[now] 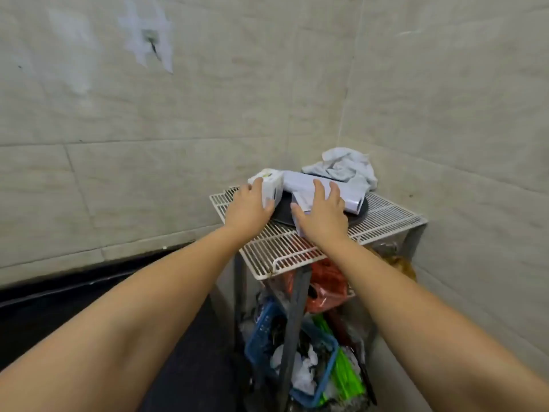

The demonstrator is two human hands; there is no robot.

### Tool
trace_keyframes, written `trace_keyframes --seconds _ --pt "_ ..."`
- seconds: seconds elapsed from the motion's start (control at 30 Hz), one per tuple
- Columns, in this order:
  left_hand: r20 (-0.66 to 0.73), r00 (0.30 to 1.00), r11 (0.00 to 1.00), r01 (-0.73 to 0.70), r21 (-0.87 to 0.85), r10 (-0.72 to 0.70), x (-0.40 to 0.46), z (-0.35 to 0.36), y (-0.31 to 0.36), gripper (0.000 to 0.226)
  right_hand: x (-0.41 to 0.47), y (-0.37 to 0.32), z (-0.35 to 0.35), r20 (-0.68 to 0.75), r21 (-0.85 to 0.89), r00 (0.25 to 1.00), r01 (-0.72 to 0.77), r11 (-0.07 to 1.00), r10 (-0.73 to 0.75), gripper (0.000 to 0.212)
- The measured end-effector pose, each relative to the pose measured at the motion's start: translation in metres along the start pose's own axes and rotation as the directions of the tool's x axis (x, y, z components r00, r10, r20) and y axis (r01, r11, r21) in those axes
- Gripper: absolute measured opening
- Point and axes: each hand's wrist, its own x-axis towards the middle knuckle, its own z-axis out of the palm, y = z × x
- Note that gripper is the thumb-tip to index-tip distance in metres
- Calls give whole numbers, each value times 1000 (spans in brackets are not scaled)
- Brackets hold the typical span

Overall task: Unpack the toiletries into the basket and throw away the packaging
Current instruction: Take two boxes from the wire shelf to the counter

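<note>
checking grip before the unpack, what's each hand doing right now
Left hand: closed around the small white box.
Right hand: open, fingers spread flat on the long white box.

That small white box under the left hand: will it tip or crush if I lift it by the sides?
The small white box looks like thin cardboard, so probably light and crushable under a hard squeeze. It stands at the wire rack's edge, so a push could topple it. The left hand already wraps its side.

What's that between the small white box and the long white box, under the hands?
In the head view, a dark round tray shows between the small white box and the long white box, resting on the wire shelf.
</note>
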Motion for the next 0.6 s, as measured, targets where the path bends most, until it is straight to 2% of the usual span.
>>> trace_keyframes --seconds 0.1,0.17,0.23,0.37,0.6 --pt "-62 984 985 163 -51 -166 32 17 0 62 20 10 12 167 -74 985 -37 997 49 66" --pt "-33 964 960 260 -102 -265 48 30 -3 68 31 21 18 225 -121 974 6 993 22 55" --pt "-3 952 938 302 -173 -307 58 43 -7 69 42 29 15 262 -144 965 47 988 -8 53" --pt "-103 947 941 281 -190 -304 63 53 -11 62 65 43 1 287 -185 956 109 977 -52 56" --pt "-274 915 932 211 -295 -294 40 8 -32 47 68 16 -14 202 -2 968 153 988 -150 48"
